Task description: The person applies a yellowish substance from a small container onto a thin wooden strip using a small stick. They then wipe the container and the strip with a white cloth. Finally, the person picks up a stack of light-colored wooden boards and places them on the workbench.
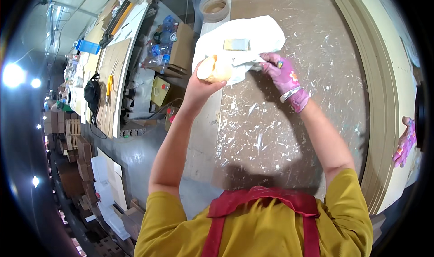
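My bare left hand (204,86) is wrapped round a pale cream, rounded thing (215,69) with a whitish oval end and an orange edge; its kind is unclear. It is held over the near left part of a crumpled white cloth (264,30). My right hand (280,75), in a pink flowered glove with a pale band at the wrist, pinches the near right corner of that cloth. A small grey and beige block (236,45) lies on the cloth, beyond both hands. The cloth is spread over a brown worktop (289,153) spotted with white paint.
A round tub (214,8) stands at the far left of the worktop. Long stacked boards (382,98) line the right side, with another pink glove (404,141) on them. To the left are a cardboard box (181,46) with plastic bottles and a cluttered bench (113,71).
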A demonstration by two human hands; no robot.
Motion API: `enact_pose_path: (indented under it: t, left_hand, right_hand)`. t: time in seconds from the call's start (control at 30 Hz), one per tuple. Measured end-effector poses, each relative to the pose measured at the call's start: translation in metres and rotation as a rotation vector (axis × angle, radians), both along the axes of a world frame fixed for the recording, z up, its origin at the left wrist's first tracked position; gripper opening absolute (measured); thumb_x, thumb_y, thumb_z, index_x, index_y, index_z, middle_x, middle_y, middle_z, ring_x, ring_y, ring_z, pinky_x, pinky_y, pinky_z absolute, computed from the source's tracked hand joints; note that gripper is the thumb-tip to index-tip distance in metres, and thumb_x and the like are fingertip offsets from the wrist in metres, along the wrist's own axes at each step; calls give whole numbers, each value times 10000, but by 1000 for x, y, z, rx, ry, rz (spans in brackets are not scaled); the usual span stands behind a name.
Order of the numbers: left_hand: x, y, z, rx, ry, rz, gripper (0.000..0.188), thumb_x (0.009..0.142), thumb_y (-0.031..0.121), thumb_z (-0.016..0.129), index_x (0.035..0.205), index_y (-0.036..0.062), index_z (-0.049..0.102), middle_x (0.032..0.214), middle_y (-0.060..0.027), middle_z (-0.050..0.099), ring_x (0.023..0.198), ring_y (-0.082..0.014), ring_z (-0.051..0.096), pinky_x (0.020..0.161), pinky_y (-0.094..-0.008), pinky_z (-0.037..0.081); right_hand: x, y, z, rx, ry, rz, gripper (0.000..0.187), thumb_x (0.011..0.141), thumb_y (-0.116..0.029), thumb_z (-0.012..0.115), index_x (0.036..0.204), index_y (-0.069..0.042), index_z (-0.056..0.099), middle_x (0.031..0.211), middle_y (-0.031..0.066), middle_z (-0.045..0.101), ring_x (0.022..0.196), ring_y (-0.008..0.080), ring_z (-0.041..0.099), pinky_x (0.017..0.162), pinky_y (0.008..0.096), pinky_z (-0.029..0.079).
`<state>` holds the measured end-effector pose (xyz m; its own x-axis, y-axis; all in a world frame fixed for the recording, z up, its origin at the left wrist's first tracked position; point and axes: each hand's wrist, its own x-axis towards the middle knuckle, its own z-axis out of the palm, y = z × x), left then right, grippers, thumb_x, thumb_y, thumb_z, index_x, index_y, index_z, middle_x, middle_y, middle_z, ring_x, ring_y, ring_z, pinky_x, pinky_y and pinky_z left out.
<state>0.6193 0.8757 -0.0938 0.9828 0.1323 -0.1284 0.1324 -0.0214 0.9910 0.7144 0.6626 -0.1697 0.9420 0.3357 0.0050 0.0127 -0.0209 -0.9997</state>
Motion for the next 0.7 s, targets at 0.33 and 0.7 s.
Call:
enact_pose_path:
  t: [0.33,0.7]
  left_hand:
    - [29,-26,-25,-2,25,-127,604,764,3,704,1291,-3,407,1148,-70,558,1053,-129,548,914,-273,442]
    - [20,-23,-44,19,-36,-72,639,757,-13,696,1310,-21,375,1197,-99,542,1096,-154,544,958,-288,429]
  right_hand:
    - [-15,15,-2,659,620,129,217,923,-125,500,1096,5,477,1038,119,572,939,192,603,802,312,551]
    - [-15,10,11,662,614,102,208,926,-103,499,1108,-4,514,1044,104,582,929,178,601,806,323,543]
